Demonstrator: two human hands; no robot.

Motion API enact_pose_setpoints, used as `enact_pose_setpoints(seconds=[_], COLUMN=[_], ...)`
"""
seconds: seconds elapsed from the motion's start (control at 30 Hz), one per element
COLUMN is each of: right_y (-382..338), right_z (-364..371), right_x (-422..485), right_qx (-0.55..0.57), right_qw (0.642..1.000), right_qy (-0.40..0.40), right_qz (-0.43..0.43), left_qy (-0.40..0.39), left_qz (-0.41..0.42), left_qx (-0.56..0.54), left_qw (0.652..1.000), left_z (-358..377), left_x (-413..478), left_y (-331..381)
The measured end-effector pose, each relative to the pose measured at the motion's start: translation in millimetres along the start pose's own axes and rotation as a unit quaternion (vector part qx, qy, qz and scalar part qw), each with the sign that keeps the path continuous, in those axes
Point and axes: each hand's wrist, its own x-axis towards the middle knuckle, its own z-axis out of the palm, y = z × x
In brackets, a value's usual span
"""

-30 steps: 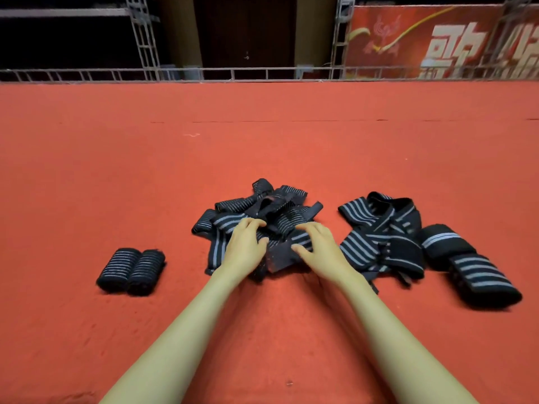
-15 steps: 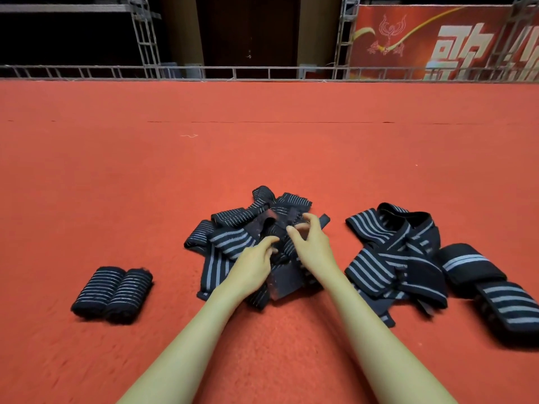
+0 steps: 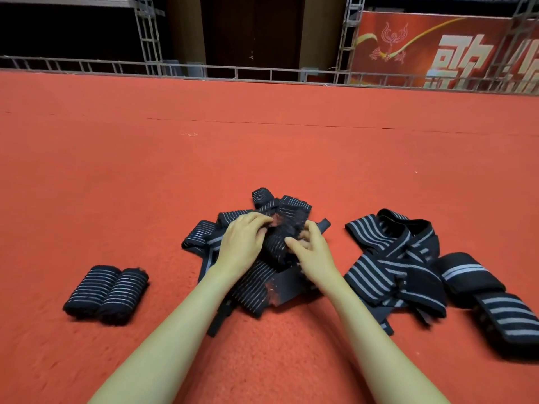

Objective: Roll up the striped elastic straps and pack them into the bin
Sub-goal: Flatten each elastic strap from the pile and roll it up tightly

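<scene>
A tangled heap of black straps with thin grey stripes [image 3: 256, 278] lies on the red carpet in front of me. My left hand [image 3: 240, 243] and my right hand [image 3: 313, 250] both reach into its top, fingers curled round one strap [image 3: 280, 237] lifted between them. Two rolled straps [image 3: 106, 291] lie side by side to the left. A second loose heap with broader stripes [image 3: 390, 258] lies to the right, with two bulky rolls [image 3: 490, 298] beside it. No bin is in view.
Red carpet [image 3: 262, 153] stretches far ahead to a metal railing [image 3: 204, 71]. Truss posts, a dark doorway and a red banner [image 3: 437, 48] stand behind the railing.
Both hands moved from the heap's near edge up onto its top and gathered one strap between them. The view shifted slightly, so the straps sit lower in the frame.
</scene>
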Motion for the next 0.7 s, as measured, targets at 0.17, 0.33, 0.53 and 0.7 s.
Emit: enact_pose_setpoints(seconds=[0.17, 0.33, 0.53, 0.7], right_y=[0.4, 8.8, -1.2, -24.1], right_z=[-15.1, -36.0, -46.5, -47.4], right_x=[-10.5, -4.2, -5.6, -17.4], right_qx=[0.0, 0.05, 0.009, 0.015], right_qw=[1.0, 0.984, 0.981, 0.986], right_qy=[0.024, 0.144, 0.167, 0.153], right_qz=[0.004, 0.094, 0.099, 0.058], left_qy=[0.063, 0.066, 0.048, 0.03], left_qz=[-0.082, -0.077, -0.109, -0.156], left_qx=[-0.071, -0.073, -0.087, -0.02], left_qw=[0.992, 0.992, 0.989, 0.987], left_z=[-16.0, -41.2, -52.2, -59.4], left_x=[-8.0, -21.8, -48.1, -57.6], left_y=[2.4, -6.2, -4.6, 7.3])
